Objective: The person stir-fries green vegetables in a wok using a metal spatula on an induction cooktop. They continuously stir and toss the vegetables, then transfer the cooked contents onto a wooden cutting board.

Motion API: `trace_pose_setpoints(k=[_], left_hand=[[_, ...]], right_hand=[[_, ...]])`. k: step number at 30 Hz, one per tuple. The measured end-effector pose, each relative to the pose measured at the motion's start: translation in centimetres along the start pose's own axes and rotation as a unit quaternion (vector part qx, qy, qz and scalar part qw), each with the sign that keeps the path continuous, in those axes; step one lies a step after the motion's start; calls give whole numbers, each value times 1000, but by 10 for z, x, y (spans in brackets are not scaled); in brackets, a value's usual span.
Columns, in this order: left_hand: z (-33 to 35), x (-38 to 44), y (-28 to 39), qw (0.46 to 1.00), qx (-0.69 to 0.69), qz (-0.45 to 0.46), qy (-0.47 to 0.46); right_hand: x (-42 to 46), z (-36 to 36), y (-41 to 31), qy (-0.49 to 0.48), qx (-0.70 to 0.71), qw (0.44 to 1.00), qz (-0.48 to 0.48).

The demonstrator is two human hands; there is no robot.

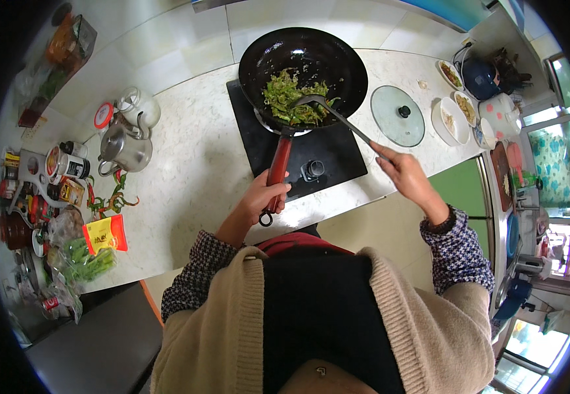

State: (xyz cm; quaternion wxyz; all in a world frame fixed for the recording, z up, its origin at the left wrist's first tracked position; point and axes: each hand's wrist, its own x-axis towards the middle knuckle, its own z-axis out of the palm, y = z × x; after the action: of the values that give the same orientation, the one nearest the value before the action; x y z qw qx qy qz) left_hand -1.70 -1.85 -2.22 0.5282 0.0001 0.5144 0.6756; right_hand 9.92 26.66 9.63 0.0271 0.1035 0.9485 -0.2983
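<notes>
A black wok (349, 74) rests tilted over the stove's black glass top (290, 152), its far rim raised. Chopped green vegetables (285, 96) lie in its near half. My left hand (265, 194) is closed around the wok's red handle (280, 157). In my right hand (404, 173) is the handle of a black spatula (344, 120), whose head sits among the vegetables and is partly hidden by them. The stove's control knob (315, 169) is just right of my left hand.
A glass lid (397, 115) lies right of the wok, with a white bowl (449, 121) and small dishes beyond. At left are a metal kettle (126, 147), jars, red and green chillies (117, 199), a yellow-red packet (105, 234) and bagged greens (80, 258).
</notes>
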Motion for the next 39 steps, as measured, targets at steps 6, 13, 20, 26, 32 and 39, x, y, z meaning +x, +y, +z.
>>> trace_pose_setpoints(k=[6,13,20,26,32,39], left_hand=[[-1,1,-2,1000,-6,11,-6],[1,2,-1,1000,-12,5,-3],[4,7,0,1000,1,5,-1],[3,9,-1,1000,2,10,4],[6,11,3,1000,-9,5,8],[8,10,-2,1000,-21,11,6]], right_hand=[[-11,-16,-14,-3,2,999,-49],[-15,-23,-16,-2,20,1000,-12],[18,17,4,7,21,1000,2],[80,14,14,123,56,989,-65],[108,55,2,82,-19,994,-67],[38,-5,24,64,23,997,-42]])
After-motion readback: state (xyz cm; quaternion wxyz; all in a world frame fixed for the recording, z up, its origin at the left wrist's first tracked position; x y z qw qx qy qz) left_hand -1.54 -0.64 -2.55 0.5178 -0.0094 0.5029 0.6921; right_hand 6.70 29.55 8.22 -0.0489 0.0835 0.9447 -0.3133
